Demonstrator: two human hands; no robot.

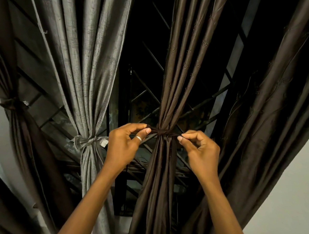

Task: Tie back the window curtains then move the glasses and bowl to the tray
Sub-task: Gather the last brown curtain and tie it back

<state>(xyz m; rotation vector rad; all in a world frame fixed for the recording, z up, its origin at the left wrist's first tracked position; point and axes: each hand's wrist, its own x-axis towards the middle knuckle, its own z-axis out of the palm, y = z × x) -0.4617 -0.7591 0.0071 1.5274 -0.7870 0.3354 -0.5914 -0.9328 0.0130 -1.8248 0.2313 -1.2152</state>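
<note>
Between both hands [164,141], the brown curtain [169,99] bunches tightly, knotted.

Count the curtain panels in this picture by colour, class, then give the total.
Silver-grey curtain: 1, tied back.
Dark brown curtains: 3: one tied at far left, one in the middle having its tie pulled by both hands, one loose at right.
Total: 4

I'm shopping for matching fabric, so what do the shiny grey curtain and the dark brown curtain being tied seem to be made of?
The shiny grey curtain looks like a slubbed, silk-like woven fabric, probably synthetic: crosshatch streaks and bright sheen along its folds. The dark brown curtain looks like a smoother satin-type weave with a softer sheen and faint embroidered motifs. Neither fibre can be confirmed by look alone.
</note>
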